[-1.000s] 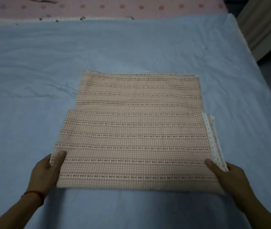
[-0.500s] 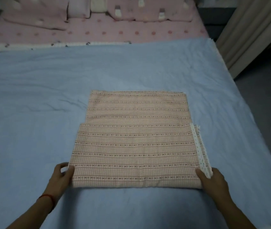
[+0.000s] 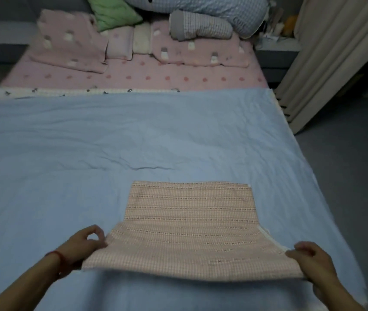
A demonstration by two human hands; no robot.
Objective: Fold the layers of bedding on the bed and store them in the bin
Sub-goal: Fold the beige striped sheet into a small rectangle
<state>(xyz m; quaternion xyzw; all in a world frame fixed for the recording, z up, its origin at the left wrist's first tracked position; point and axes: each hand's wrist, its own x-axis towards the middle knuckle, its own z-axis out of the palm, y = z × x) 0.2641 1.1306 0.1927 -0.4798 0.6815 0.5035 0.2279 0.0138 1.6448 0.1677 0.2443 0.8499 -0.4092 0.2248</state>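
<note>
Folded bedding (image 3: 189, 230), peach/pink with thin dark stripes, lies on the near middle of the blue sheet (image 3: 133, 140) that covers most of the bed; only the head view to report. Near edge of the folded piece is raised off the sheet, far part flat, two stacked layers visible with the nearer layer wider than the far one, a whitish edge strip showing at its right side. Left hand (image 3: 84, 243) at the near-left corner, fingers curled and pinching the cloth edge (thumb against forefinger, a small loop between them), red string bracelet (image 3: 58, 258) on that wrist. Right hand (image 3: 313, 261) at the near-right corner, fingers curled over the top of the cloth, thumb side under it, gripping it; blurred, so finger detail is rough. Far end of bed: pink dotted sheet (image 3: 133, 77), pink patterned pillows (image 3: 70, 48), a green cushion (image 3: 113, 12), a blue-checked plush (image 3: 201, 7). Beige curtain (image 3: 326, 52) hangs at right, grey floor (image 3: 346, 176) beside the bed.
</note>
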